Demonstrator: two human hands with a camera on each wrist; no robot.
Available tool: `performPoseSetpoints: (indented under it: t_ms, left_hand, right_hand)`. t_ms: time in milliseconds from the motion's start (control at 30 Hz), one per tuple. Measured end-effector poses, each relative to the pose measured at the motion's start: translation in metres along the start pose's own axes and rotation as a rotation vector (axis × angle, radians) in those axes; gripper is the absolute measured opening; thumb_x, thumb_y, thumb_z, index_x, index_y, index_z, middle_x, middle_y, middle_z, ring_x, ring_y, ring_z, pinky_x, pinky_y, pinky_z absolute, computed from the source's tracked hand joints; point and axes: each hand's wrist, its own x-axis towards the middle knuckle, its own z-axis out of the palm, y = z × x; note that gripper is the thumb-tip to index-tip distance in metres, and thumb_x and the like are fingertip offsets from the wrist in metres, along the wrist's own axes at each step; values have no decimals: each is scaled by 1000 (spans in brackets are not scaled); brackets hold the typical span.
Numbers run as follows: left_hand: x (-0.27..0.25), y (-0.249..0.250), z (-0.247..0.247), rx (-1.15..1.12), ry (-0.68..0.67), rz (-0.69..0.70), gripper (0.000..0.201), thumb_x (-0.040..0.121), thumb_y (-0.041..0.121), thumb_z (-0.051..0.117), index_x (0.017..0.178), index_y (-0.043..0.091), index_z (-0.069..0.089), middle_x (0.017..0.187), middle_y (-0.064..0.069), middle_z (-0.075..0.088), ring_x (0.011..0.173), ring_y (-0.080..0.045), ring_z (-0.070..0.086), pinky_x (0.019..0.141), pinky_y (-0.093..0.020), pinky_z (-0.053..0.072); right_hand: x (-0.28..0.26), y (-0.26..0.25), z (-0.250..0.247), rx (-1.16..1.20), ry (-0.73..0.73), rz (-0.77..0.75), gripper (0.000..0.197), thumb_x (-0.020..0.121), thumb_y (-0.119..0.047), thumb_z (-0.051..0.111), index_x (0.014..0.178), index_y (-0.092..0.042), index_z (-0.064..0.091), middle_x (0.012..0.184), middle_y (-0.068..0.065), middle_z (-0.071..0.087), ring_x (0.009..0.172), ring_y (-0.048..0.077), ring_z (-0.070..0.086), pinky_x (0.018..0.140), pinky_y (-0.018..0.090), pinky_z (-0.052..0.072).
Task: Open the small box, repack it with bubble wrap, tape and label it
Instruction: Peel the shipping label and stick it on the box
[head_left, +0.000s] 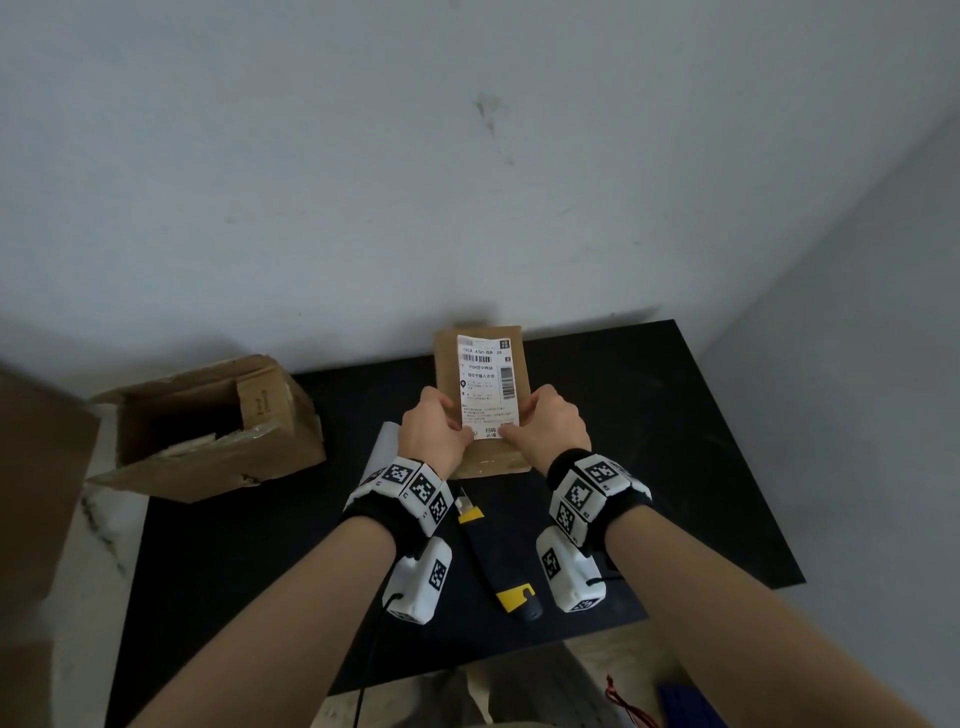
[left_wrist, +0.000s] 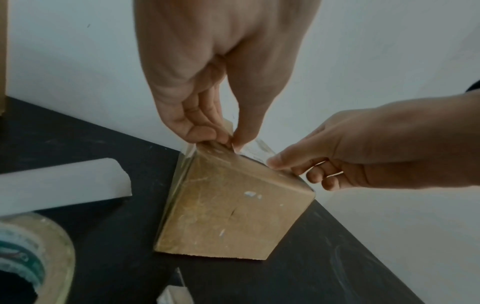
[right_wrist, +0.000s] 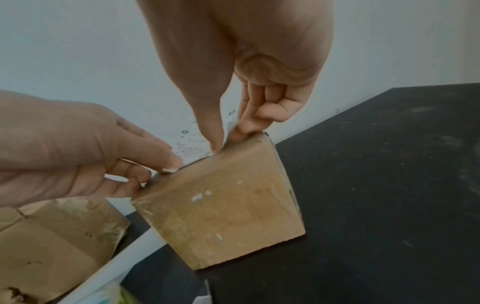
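The small cardboard box (head_left: 445, 364) stands on the black mat, with a white shipping label (head_left: 485, 389) lying along its top. My left hand (head_left: 467, 432) pinches the label's near left corner at the box's top edge, thumb on top. My right hand (head_left: 508, 429) pinches the near right corner the same way. In the left wrist view, my left hand (left_wrist: 228, 142) nips a thin lifted edge of the label above the box (left_wrist: 233, 216). The right wrist view shows my right hand (right_wrist: 228, 139) doing likewise on the box (right_wrist: 221, 211). The rest of the label is hidden there.
A yellow-and-black utility knife (head_left: 498, 551) lies between my wrists. A larger open carton (head_left: 208, 431) sits to the left. A clear tape roll (left_wrist: 33, 257) and a white roll (left_wrist: 59, 185) lie left of the box. The black mat (head_left: 675, 467) stretches to the right.
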Motion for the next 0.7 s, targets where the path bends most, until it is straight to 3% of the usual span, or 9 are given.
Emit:
performPoseSetpoints:
  t_ms: [100, 200, 267, 333, 400, 500, 700]
  left_hand:
    - [2, -7, -4, 11, 0, 48, 42, 80, 18, 72, 111, 12, 46, 102, -6, 63, 92, -19, 62, 73, -28, 51]
    - [-5, -16, -11, 113, 37, 207, 26, 86, 19, 64, 108, 14, 52, 106, -4, 57, 94, -15, 56, 76, -24, 45]
    - [-16, -22, -13, 203, 57, 395, 19, 92, 19, 54, 110, 15, 57, 115, -2, 55, 103, -15, 54, 82, -22, 42]
    - [-26, -30, -13, 329, 35, 583, 27, 96, 20, 47, 121, 14, 57, 129, -1, 53, 116, -16, 50, 92, -24, 38]
    - [-32, -38, -10, 460, -33, 681, 38, 98, 23, 42, 135, 14, 47, 143, -1, 44, 131, -16, 40, 105, -28, 31]
    - [-34, -49, -5, 543, -122, 652, 50, 99, 25, 40, 146, 15, 28, 154, 0, 27, 142, -15, 23, 116, -34, 19]
    - [-34, -60, -4, 615, -180, 606, 58, 99, 29, 37, 150, 21, 11, 159, 7, 5, 146, -12, 3, 120, -37, 11]
  right_hand:
    - [-6, 4, -4, -78, 16, -31, 40, 81, -35, 70, 105, -15, 45, 98, 1, 59, 86, 17, 63, 71, 33, 56]
    - [-16, 10, 1, -130, 105, -203, 30, 88, -29, 61, 110, -14, 48, 107, 1, 57, 94, 14, 57, 76, 29, 52]
    - [-23, 14, 7, -176, 169, -379, 29, 92, -24, 54, 118, -12, 50, 115, 3, 56, 104, 17, 54, 86, 30, 48]
    - [-30, 17, 14, -246, 124, -507, 39, 95, -21, 47, 133, -11, 45, 133, 4, 50, 122, 20, 48, 101, 32, 40]
    - [-37, 18, 21, -351, 6, -549, 48, 98, -22, 39, 145, -12, 30, 152, 3, 30, 141, 16, 27, 115, 33, 22]
    - [-42, 19, 27, -532, -136, -556, 54, 102, -27, 27, 150, -16, 8, 159, 0, 3, 146, 12, 0, 118, 33, 1]
    - [-40, 33, 13, -644, -133, -468, 57, 102, -36, 21, 150, -16, 0, 159, -1, -3, 146, 11, -2, 119, 35, 1]
